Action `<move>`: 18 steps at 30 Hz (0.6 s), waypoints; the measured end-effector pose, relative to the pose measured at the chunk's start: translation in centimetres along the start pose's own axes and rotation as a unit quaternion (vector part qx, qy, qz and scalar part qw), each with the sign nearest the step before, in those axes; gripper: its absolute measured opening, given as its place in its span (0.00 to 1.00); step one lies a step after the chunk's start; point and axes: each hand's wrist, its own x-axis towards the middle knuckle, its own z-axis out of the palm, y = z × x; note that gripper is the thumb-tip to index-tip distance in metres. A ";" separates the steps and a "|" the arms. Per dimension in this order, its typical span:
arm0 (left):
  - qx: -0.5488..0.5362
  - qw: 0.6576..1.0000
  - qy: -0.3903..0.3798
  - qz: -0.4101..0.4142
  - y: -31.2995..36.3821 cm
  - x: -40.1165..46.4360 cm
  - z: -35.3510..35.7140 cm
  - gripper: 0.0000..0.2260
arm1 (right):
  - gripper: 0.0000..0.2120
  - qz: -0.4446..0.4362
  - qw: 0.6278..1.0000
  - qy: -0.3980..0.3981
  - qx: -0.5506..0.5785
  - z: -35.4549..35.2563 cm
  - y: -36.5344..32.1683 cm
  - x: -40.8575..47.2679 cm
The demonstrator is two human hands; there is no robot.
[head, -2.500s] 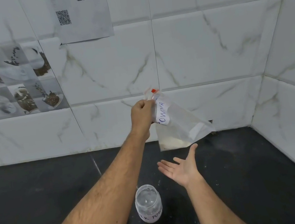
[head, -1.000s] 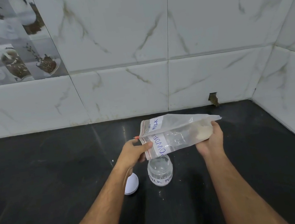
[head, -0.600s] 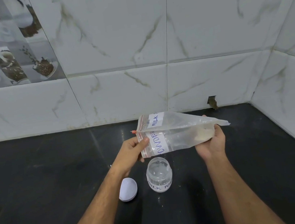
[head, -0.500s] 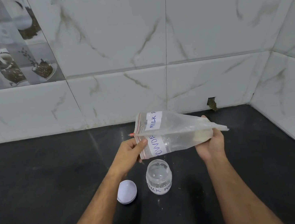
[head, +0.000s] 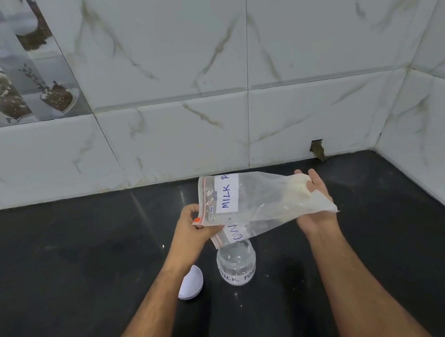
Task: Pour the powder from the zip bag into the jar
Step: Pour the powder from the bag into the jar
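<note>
Both hands are on the zip bag (head: pixel 257 203), which lies nearly level above the counter. The left hand (head: pixel 195 226) is pinched on the zip edge at the bag's 9 o'clock end, thumb on top beside the red slider tab. The right hand (head: pixel 314 207) lies open, palm up, cradling the bag's closed bottom end at 3 o'clock with the fingers spread rather than gripping. The milk powder (head: pixel 295 189) sits heaped at that right-hand end, far from the mouth.

Below the bag's lower left corner, at about 6 o'clock from the left hand, stands the clear jar (head: pixel 237 264), open, with a handwritten label and seemingly no powder in it yet. Its white lid (head: pixel 191 285) rests on the black counter (head: pixel 59 277) just beside the jar at 9 o'clock.

Several risks follow from this. The bag's mouth looks much wider than the jar's neck, so if the right hand lifts quickly the heap could slide in one rush and spill over the rim onto the counter. Whether the zip is fully open cannot be told; a half-open seal would jam the powder. The mouth's low corner appears close to the jar, so a nudge could tip the light, empty jar. A loose palm-up hold may also let the slack plastic fold and trap powder
</note>
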 end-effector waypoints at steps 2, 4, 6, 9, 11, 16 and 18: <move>-0.027 0.999 -0.003 -0.032 -0.5 0.0 0.0 0.25 | 0.27 0.007 1.000 -0.006 0.021 -0.2 -0.2 -0.1; -0.058 0.996 -0.012 -0.060 -1.0 0.1 -0.1 0.26 | 0.26 0.012 1.000 0.002 0.014 -0.1 -0.6 -0.4; -0.075 0.993 -0.046 -0.080 -1.4 0.2 -0.2 0.28 | 0.25 0.010 1.000 0.006 0.012 -0.2 -0.7 -0.4; -0.079 0.988 -0.087 -0.104 -1.3 -0.1 -0.7 0.32 | 0.25 0.002 1.000 -0.001 0.005 -0.1 -1.3 -0.5; -0.107 0.982 -0.107 -0.112 -1.4 -0.2 -1.2 0.29 | 0.24 -0.007 1.000 -0.005 -0.002 -0.2 -1.6 -0.5; -0.079 0.974 -0.183 -0.105 -0.7 -0.4 -1.1 0.10 | 0.24 -0.008 1.000 -0.003 0.006 -0.7 -2.4 -0.8; -0.049 0.976 -0.191 -0.091 -0.2 -0.3 -1.1 0.09 | 0.25 -0.010 1.000 -0.006 0.000 -0.7 -2.8 -0.8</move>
